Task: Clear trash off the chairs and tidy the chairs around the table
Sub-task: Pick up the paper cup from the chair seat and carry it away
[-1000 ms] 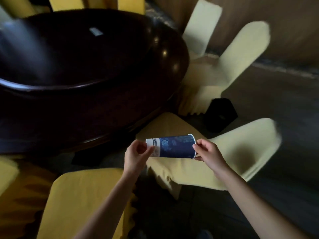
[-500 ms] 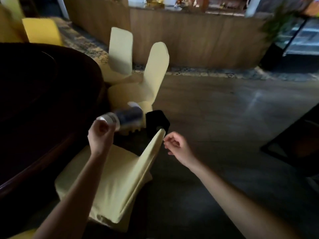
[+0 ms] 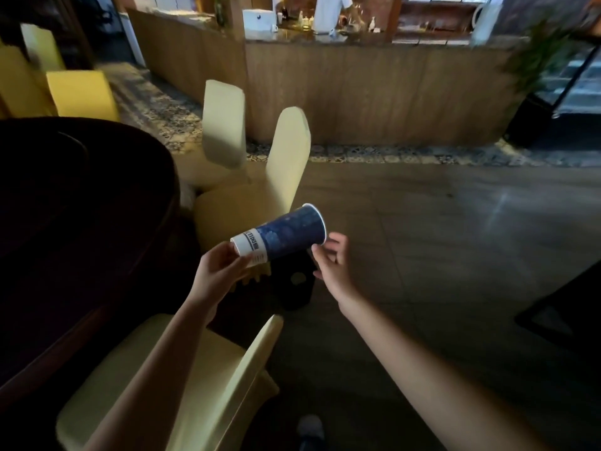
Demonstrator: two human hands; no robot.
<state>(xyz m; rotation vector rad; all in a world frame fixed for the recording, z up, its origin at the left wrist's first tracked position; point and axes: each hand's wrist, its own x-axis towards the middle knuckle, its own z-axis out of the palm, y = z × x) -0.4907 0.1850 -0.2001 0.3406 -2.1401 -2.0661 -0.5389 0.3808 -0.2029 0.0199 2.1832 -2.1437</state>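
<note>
Blue paper cup (image 3: 286, 236) lay tilted in the air just above the bin (image 3: 297, 289), my left hand (image 3: 218, 271) gripping its white base with curled fingers. My right hand (image 3: 335, 265) hung above the bin's right side, fingers loosely curled, holding nothing.

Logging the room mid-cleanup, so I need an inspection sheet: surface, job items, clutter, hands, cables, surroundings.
Surface: dark table, too dim to judge.
Job's things: paper cup held on its side; near chair, middle chair, far chair, all pale-covered; black bin on the floor beyond the near chair.
Clutter: nothing seen.
Hands: left hand grips the cup's base; right hand relaxed by its rim, contact unclear.
Cables: nothing seen.
Surroundings: wooden counter, plant, a person behind the counter.
</note>
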